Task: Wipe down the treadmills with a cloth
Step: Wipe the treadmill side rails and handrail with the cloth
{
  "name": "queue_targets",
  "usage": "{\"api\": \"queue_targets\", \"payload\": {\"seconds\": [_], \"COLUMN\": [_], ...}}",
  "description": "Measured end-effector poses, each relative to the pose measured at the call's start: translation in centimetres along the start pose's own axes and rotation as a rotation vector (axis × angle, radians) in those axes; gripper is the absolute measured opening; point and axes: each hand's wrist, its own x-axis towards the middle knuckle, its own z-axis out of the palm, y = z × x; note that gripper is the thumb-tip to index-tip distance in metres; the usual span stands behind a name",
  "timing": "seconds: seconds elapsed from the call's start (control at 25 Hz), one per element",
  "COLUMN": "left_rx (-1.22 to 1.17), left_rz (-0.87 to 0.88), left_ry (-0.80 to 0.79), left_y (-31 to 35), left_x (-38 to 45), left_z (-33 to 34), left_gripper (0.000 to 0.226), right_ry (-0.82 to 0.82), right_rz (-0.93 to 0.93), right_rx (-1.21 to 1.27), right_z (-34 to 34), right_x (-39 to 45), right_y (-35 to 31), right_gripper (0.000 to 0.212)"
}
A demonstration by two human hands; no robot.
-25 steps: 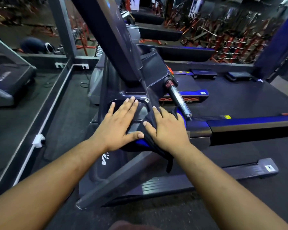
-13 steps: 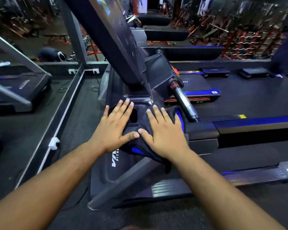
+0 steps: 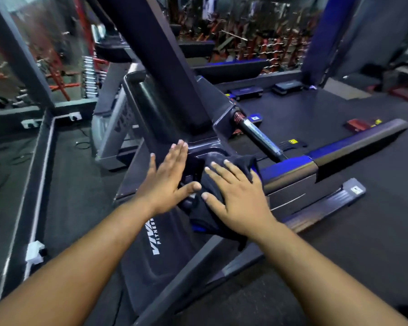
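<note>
Hands first: your right hand (image 3: 239,203) lies flat on the dark cloth (image 3: 212,208), fingers spread and pressing it against the treadmill (image 3: 156,250) console tray, not gripping it. Your left hand (image 3: 166,182) is also open, fingers straight and close together, palm down just beside the cloth, thumb nearly touching your right thumb. Compared with half a second ago, your left hand has slid further up toward the base of the upright column (image 3: 160,62), its fingertips now at the tray's far rim. The cloth has bunched further up the tray under your right hand, one corner hanging off the near edge. The chrome handlebar (image 3: 260,140) sits just beyond the cloth.
</note>
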Motion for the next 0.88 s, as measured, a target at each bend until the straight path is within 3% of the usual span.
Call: {"api": "queue_targets", "payload": {"seconds": [0.08, 0.16, 0.28, 0.4, 0.52, 0.6, 0.68, 0.8, 0.88], "left_rx": [0.068, 0.033, -0.168, -0.421, -0.542, -0.572, -0.651, -0.788, -0.801], "left_rz": [0.022, 0.003, 0.007, 0.014, 0.041, 0.05, 0.017, 0.027, 0.027], "left_ry": [-0.028, -0.052, -0.075, -0.058, -0.044, -0.086, -0.124, -0.171, -0.198], "left_y": [-0.8, -1.9, -2.5, -3.2, -3.8, -4.3, -4.9, -5.9, -6.4], "left_x": [0.1, 0.6, 1.2, 1.7, 1.4, 1.2, 1.1, 1.7, 2.1], "left_z": [-0.1, -0.3, -0.6, -0.7, -0.9, -1.5, -1.9, -1.5, -1.2], "left_gripper": [0.12, 0.124, 0.129, 0.133, 0.131, 0.124, 0.113, 0.111, 0.11], "right_ry": [-0.101, -0.248, -0.396, -0.435, -0.283, -0.214, -0.231, -0.118, 0.004], "right_rz": [-0.091, -0.012, 0.276, 0.254, -0.043, -0.15, -0.025, 0.348, 0.283], "right_rx": [0.033, 0.033, -0.016, -0.032, 0.033, 0.01, -0.083, -0.127, -0.147], "right_z": [-1.2, -1.7, -1.3, 0.1, -0.5, -1.7, -1.7, 1.0, 1.7], "right_x": [0.5, 2.7, 7.8, 9.7, 5.9, 4.3, 5.2, 7.4, 6.2], "right_y": [1.7, 2.9, 0.9, -4.6, -6.1, -4.6, -5.6, -11.1, -11.9], "right_gripper": [0.066, 0.069, 0.08, 0.085, 0.082, 0.067, 0.049, 0.043, 0.047]}}
